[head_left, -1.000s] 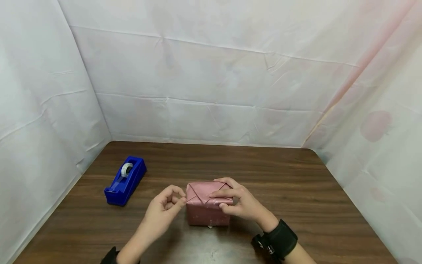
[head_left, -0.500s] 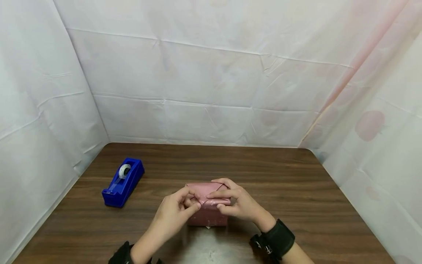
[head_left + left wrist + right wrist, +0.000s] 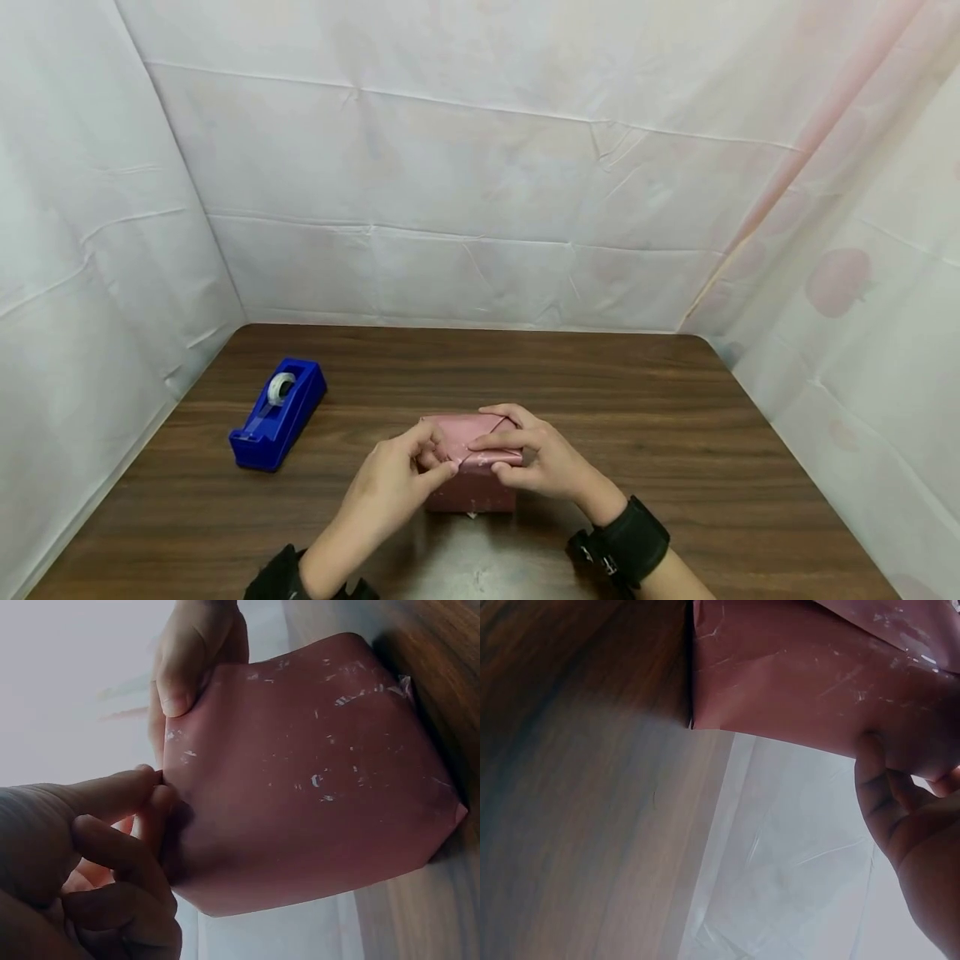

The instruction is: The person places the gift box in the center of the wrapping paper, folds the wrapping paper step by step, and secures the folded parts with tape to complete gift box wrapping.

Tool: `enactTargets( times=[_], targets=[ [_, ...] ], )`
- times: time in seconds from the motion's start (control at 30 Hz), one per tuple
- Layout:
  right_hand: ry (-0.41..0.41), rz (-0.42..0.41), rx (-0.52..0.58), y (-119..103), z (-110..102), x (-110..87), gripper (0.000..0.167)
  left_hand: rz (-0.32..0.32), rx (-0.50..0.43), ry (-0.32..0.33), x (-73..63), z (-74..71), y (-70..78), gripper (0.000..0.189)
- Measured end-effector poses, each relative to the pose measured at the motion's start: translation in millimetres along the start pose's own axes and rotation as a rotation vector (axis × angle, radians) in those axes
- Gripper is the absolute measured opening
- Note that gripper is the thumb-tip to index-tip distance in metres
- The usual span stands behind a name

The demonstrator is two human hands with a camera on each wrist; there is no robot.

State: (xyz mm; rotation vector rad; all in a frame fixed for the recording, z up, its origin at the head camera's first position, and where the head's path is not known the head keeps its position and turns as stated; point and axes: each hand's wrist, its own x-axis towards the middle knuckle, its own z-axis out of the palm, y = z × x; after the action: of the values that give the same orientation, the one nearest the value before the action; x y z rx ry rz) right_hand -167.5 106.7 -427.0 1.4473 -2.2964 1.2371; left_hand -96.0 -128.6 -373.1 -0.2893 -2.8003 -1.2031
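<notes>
A box wrapped in shiny pink paper [image 3: 472,487] rests on the table, with folded flaps on its top. My right hand [image 3: 551,458] grips its right side, fingers over the top and thumb on the near face. At the top front edge, left of the middle, my left hand [image 3: 405,475] pinches with thumb and curled fingers [image 3: 150,795] by the flap's tip. Whether a small strip lies between those fingertips is hidden. The left wrist view shows scuffed white marks on the box's pink face [image 3: 300,772]. In the right wrist view, the right thumb [image 3: 871,769] presses the paper.
To the left stands a blue tape dispenser [image 3: 277,414] with a roll of clear tape [image 3: 281,388]. Pale cloth sheets [image 3: 465,167] enclose the dark wooden table [image 3: 615,383] at the back and sides. Both wrists wear black bands [image 3: 630,542].
My left hand has moved right, from beside the box's left corner onto its top front edge. The right hand keeps its grip, and the whole view has shifted slightly.
</notes>
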Motion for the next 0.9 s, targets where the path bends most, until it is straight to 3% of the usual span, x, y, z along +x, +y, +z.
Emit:
enactTargets(
  times=[0.37, 0.6, 0.9],
  targets=[
    [-0.005, 0.014, -0.005, -2, -1, -1.5, 0.038, 0.071, 0.092, 0.014, -7.0, 4.2, 1.4, 0.013],
    [-0.009, 0.005, -0.006, -1, -1, -0.5, 0.038, 0.06, 0.171, 0.024, -9.6, 1.4, 6.4, 0.019],
    [-0.007, 0.003, -0.012, -3, -2, -0.9, 0.039, 0.051, 0.203, 0.016, -11.1, 0.3, 11.6, 0.02]
  ],
)
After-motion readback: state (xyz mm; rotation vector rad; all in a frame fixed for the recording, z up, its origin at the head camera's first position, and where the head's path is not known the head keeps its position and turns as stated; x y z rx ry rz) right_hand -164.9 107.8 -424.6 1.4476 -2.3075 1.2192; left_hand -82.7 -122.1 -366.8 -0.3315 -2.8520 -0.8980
